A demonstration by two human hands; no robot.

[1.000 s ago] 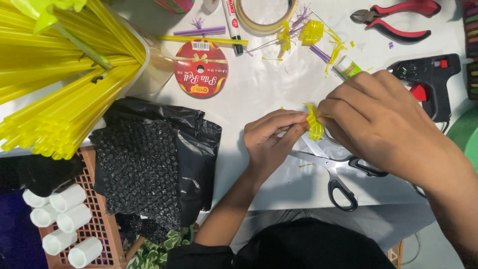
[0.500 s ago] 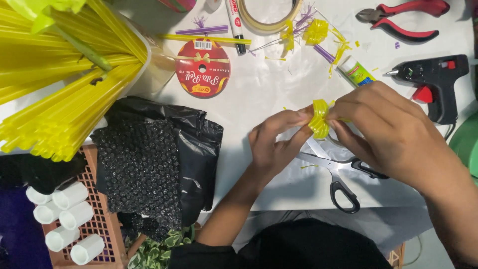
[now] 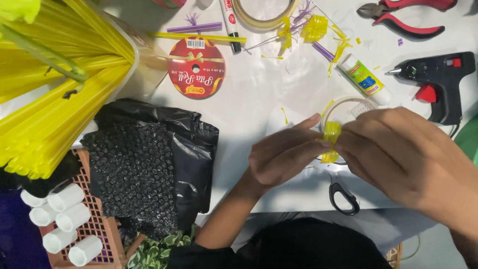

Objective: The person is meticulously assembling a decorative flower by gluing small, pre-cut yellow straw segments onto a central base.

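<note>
1. yellow ribbon piece point(image 3: 330, 142) sits pinched between the two hands, near the middle of the white counter point(image 3: 259, 94), just above it.
2. left hand point(image 3: 285, 155) comes in from the lower left; its fingertips close on the left edge of the ribbon piece, with the index finger stretched out over the top of it.
3. right hand point(image 3: 406, 154) comes in from the right, fingers curled and clenched on the right side of the same piece; most of the ribbon is hidden behind these fingers.
4. a clear tape roll point(image 3: 348, 107) lies on the counter just behind the ribbon piece, partly covered by the right hand.
5. black-handled scissors point(image 3: 343, 197) lie under the hands, the handle loop showing below them.
6. a glue stick point(image 3: 363, 79) and a black glue gun point(image 3: 435, 79) lie beyond the right hand; red pliers point(image 3: 406, 17) are at the far edge.
7. a red ribbon spool point(image 3: 195, 69) lies well apart to the left, with yellow straws point(image 3: 55, 99) and a black bubble-wrap bag point(image 3: 149, 169) further left.
</note>
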